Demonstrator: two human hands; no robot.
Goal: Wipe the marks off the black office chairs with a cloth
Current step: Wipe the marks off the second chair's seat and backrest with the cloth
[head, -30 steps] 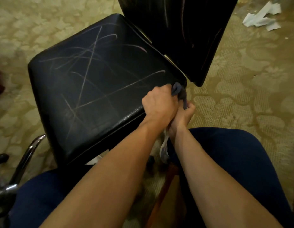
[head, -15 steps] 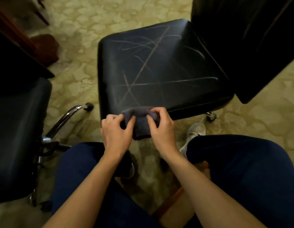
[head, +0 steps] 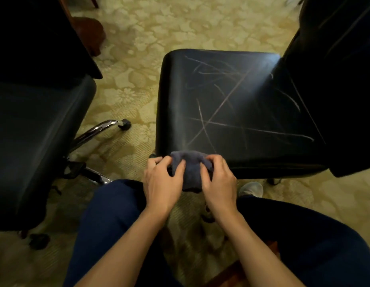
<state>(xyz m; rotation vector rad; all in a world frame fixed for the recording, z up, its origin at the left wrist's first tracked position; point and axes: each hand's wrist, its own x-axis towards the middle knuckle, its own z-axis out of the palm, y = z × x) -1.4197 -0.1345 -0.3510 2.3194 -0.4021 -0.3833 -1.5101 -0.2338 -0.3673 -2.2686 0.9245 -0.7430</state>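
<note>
Head view, sole entry. Left hand (head: 161, 184) and right hand (head: 218, 183): side by side, fingers curled into a dark grey-blue cloth (head: 189, 170), pinching it from either side. Cloth: soft, bunched, thick-folded, held at the near edge of the marked seat (head: 231, 104), just beyond the knuckles. Seat: black, smooth, faintly glossy, square with rounded corners, crossed by pale thin streaks (head: 221, 106) running straight and curved ahead of both hands. Backrest (head: 335, 59): beyond and to the right of the right hand, black, also streaked. Second black chair (head: 35, 131): left of the left hand, chrome leg (head: 97, 129) showing. Carpet (head: 128, 90): pale, floral-patterned. Judged step: folding into a firm pad. Advice: keep a flat clean face outward, then press along each streak, not across.
</note>
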